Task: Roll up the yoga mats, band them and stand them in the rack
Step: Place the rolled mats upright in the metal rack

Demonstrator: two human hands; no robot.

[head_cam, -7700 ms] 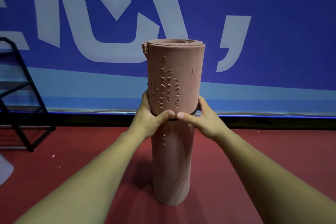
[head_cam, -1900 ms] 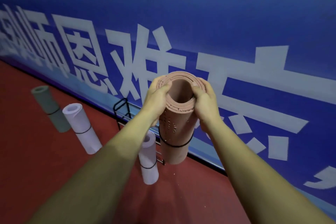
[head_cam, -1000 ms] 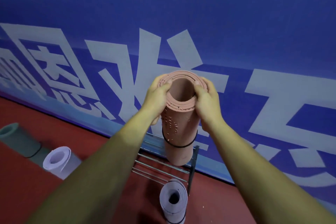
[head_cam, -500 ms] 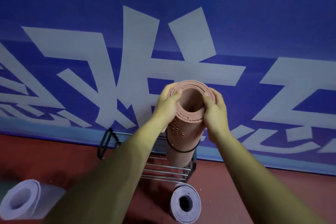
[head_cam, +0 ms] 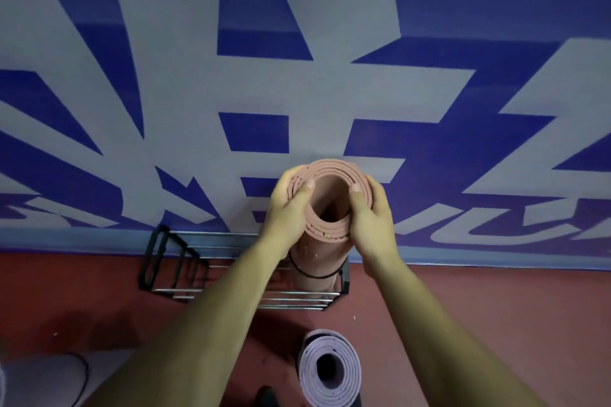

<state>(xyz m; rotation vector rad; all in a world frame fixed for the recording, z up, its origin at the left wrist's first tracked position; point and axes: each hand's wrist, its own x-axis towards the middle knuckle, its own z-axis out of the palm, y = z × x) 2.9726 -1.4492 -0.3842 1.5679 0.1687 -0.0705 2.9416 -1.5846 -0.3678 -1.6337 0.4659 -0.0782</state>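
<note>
- The pink mat roll point(head_cam: 317, 258), banded, has dropped into the right end of the wire rack point(head_cam: 172, 274), its foot now behind the front bars.
- The left hand point(head_cam: 286, 208) and right hand point(head_cam: 373, 218) clasp its top rim, fingers point(head_cam: 304, 190) curled over.
- It looks nearly seated, so letting go should come next.

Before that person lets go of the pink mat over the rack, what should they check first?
1. Banding: ok, a black band circles the pink mat.
2. Grip: ok, left hand and right hand hold its top rim, thumbs inside.
3. Mat upright: ok.
4. Bottom end seated in the rack: cannot tell, hidden.
5. Room by the lavender mat: ok, it stands on the floor in front of the rack, apart.
</note>
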